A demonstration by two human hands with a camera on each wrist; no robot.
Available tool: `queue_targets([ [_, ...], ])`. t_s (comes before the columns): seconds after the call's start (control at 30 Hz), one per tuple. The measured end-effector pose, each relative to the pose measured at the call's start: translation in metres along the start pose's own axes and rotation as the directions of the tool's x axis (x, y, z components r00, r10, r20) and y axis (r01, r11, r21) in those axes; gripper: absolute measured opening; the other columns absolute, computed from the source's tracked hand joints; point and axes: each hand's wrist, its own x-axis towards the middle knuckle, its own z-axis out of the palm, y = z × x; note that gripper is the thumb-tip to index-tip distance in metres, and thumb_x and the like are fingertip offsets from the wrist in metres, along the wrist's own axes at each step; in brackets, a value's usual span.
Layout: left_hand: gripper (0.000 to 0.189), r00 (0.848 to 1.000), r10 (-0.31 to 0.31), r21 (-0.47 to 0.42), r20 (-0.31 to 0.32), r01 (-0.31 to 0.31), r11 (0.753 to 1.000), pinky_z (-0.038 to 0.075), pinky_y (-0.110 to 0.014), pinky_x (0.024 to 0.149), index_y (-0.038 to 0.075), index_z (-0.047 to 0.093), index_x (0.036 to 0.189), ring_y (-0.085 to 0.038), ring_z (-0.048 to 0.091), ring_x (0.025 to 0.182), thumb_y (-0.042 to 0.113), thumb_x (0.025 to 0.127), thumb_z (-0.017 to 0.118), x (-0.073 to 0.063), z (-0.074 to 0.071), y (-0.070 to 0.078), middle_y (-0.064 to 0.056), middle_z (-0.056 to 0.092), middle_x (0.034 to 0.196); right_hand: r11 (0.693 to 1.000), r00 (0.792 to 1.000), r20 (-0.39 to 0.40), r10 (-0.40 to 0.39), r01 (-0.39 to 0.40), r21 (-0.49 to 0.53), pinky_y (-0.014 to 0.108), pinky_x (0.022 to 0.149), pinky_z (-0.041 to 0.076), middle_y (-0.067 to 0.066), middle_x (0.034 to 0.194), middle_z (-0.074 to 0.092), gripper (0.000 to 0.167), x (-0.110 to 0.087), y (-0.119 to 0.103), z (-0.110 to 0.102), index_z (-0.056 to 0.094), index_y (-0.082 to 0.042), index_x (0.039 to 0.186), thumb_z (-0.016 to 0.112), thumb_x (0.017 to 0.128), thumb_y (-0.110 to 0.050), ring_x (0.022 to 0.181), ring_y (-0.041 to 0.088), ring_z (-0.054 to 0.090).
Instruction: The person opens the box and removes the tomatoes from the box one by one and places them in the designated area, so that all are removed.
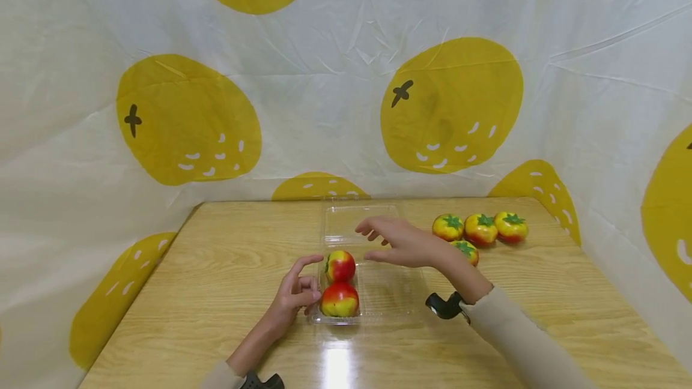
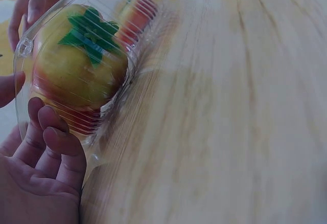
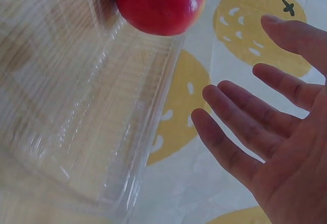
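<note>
The head camera looks forward and down over the wooden table, far enough back to take in the left hand, the right hand and the patterned curtain behind. The left-wrist camera, rolled sideways, peers in close from beside the clear clamshell box, facing the fruits through its ribbed wall, with the tabletop filling the right of its frame. The right-wrist camera, also close and tilted, looks past its own fingers across that box, which all three views share, toward the curtain.
</note>
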Motion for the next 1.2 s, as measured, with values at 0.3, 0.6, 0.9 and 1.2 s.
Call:
queue_targets([
  [0.3,0.065,1.000,-0.001,-0.014,0.002,0.001,1.000,0.043,-0.024,0.048,-0.007,0.027,0.152,-0.024,0.039,0.053,0.000,0.093,0.055,-0.001,0.001,0.001,0.001,0.055,0.073,1.000,0.998,0.068,0.002,-0.004,0.026,0.051,0.099,0.057,0.016,0.136,0.063,0.048,0.022,-0.001,0.014,0.055,-0.004,0.140,0.069,0.098,-0.024,0.123,0.033,0.064],
  [0.6,0.066,1.000,0.007,-0.007,0.006,-0.007,1.000,0.042,-0.024,0.048,-0.008,0.027,0.151,-0.024,0.039,0.053,-0.001,0.092,0.055,-0.001,0.002,0.002,0.001,0.054,0.073,1.000,0.995,0.101,-0.018,0.020,-0.018,0.044,0.097,0.058,0.013,0.131,0.065,0.046,0.033,-0.003,0.027,0.058,-0.004,0.135,0.072,0.096,-0.027,0.117,0.031,0.067],
  [0.9,0.065,1.000,0.010,-0.010,0.009,-0.010,1.000,0.043,-0.022,0.049,-0.008,0.027,0.151,-0.022,0.040,0.053,0.000,0.093,0.055,0.000,0.002,0.002,0.001,0.054,0.073,0.998,0.994,0.108,0.002,0.005,-0.060,0.044,0.101,0.055,0.008,0.131,0.065,0.047,0.038,-0.006,0.032,0.060,-0.007,0.133,0.074,0.095,-0.029,0.118,0.030,0.065],
  [1.2,0.064,1.000,-0.005,0.004,-0.003,0.005,1.000,0.043,-0.022,0.050,-0.006,0.029,0.151,-0.016,0.043,0.055,0.000,0.092,0.055,-0.001,0.001,0.000,0.003,0.055,0.072,0.995,0.992,0.119,0.042,-0.031,-0.095,0.038,0.098,0.054,0.002,0.125,0.066,0.048,0.045,-0.008,0.040,0.061,-0.014,0.131,0.077,0.092,-0.035,0.113,0.019,0.065],
])
